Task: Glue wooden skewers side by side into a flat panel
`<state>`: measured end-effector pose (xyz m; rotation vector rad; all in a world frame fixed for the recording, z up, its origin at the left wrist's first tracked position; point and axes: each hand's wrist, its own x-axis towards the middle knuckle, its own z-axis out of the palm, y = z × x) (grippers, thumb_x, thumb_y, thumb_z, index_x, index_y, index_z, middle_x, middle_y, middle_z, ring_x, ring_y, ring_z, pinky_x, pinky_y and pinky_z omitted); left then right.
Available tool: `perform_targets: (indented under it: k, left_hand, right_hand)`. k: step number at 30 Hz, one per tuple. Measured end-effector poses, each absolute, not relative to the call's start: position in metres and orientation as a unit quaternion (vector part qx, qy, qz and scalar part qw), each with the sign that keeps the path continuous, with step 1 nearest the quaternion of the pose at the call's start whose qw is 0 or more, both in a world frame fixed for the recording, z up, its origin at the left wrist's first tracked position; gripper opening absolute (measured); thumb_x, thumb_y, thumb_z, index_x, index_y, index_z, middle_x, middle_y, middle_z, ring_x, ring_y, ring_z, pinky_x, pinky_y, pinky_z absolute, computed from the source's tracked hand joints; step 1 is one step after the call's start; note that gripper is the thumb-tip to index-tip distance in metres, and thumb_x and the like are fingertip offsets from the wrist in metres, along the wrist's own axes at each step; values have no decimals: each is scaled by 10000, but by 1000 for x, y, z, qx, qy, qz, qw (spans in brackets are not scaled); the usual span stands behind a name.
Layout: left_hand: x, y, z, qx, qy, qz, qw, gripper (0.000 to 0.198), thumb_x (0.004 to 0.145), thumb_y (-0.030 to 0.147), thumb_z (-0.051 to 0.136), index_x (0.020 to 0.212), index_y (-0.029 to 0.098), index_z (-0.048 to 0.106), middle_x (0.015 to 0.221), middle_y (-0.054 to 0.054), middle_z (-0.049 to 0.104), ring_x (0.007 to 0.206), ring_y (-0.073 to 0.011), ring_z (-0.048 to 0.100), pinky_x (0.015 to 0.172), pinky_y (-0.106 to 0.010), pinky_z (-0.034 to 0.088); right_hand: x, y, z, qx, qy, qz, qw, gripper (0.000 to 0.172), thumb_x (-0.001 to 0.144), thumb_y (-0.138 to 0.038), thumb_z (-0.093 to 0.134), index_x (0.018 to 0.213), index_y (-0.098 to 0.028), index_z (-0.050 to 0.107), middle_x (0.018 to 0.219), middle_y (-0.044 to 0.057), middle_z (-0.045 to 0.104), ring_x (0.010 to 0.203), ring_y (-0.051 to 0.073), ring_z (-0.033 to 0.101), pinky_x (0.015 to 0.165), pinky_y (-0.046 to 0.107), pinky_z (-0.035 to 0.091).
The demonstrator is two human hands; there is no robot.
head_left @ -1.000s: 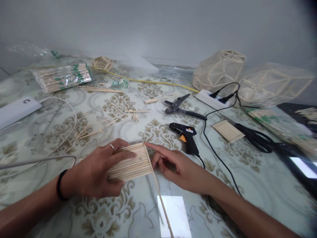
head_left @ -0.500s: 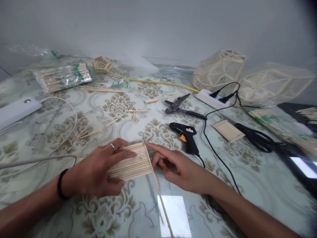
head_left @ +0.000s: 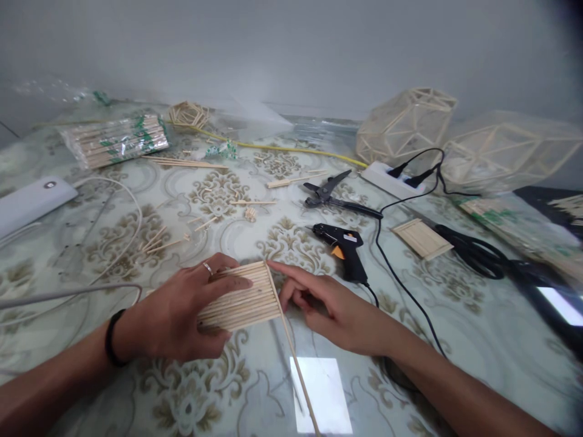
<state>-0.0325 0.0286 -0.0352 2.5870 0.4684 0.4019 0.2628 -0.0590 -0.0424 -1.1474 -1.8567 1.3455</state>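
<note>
My left hand (head_left: 180,312) lies over a flat panel of wooden sticks (head_left: 248,298) set side by side on the table, fingers and thumb gripping its near and far edges. My right hand (head_left: 325,304) rests just right of the panel, index finger stretched out to touch the top end of a long single stick (head_left: 291,352) laid across the panel's right edge; the other fingers are curled under. A black and orange glue gun (head_left: 341,246) lies just beyond my right hand.
Black pliers (head_left: 334,197), a white power strip (head_left: 389,181) with black cords, a small stick panel (head_left: 421,238), black scissors (head_left: 478,255), two stick-frame polyhedra (head_left: 405,124), packed stick bundles (head_left: 116,141), loose sticks (head_left: 161,243), a white device (head_left: 31,200) and cables lie around.
</note>
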Motion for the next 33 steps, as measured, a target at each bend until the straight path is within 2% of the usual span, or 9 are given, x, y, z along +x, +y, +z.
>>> perform_targets:
  k: [16,33]
  left_hand:
    - [-33,28,-36,946,173,145,232,741,768,203,675,1466,268,435,1454,-154,513,1265,-331,635,964,-463,604]
    - [-31,28,-35,944,167,154,238,720,752,188,664,1443,237,469,1421,-170,528,1214,-344,659,920,-484,621]
  right_hand:
    - [261,-58,-41,-431,-694,501,283,857,849,-22,491,1646,-298,340,1016,6,680,693,132,453,630,262,407]
    - [261,-59,-40,-437,-691,505,276,852,847,-33,488,1644,-296,344,1021,9,685,695,133,486,623,260,414]
